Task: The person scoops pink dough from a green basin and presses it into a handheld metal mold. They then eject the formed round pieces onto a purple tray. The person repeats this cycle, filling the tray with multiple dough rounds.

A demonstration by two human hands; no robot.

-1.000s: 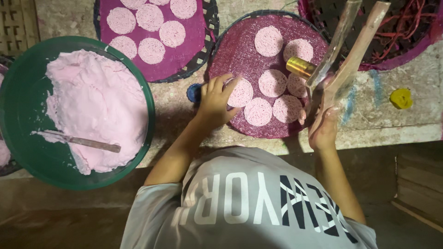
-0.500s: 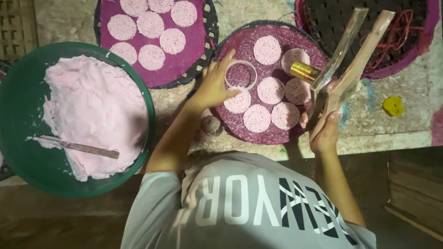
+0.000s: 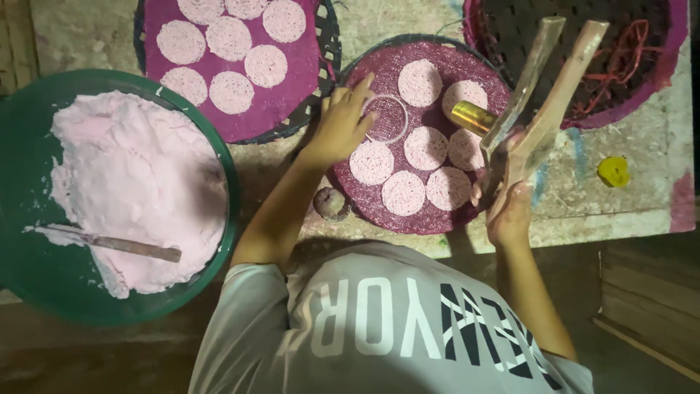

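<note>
Left hand [image 3: 341,130] rests fingers curled on a clear ring [image 3: 386,119] laid flat at the upper left of the middle tray [image 3: 379,211]; six pink discs [image 3: 425,148] fill the rest of this tray, leaving bare cloth only inside the ring and along the rim; right hand [image 3: 509,211], at the tray's right edge, is clamped on a pair of flat wooden paddles [image 3: 543,102] slanting up over the right basket [image 3: 660,80]; a gold cylinder [image 3: 472,115] lies on the tray against the paddles. Against half a second ago, the ring sits higher on the tray and the left hand has reached further in. Left of the tray: a second tray [image 3: 321,51] with seven discs, and a green basin [image 3: 44,284] of pink dough [image 3: 138,182] with a knife [image 3: 109,243]; a small cup [image 3: 332,203] stands on the surface [image 3: 583,211] at the tray's lower left, beside the forearm; a yellow lump [image 3: 614,171] lies well right.
</note>
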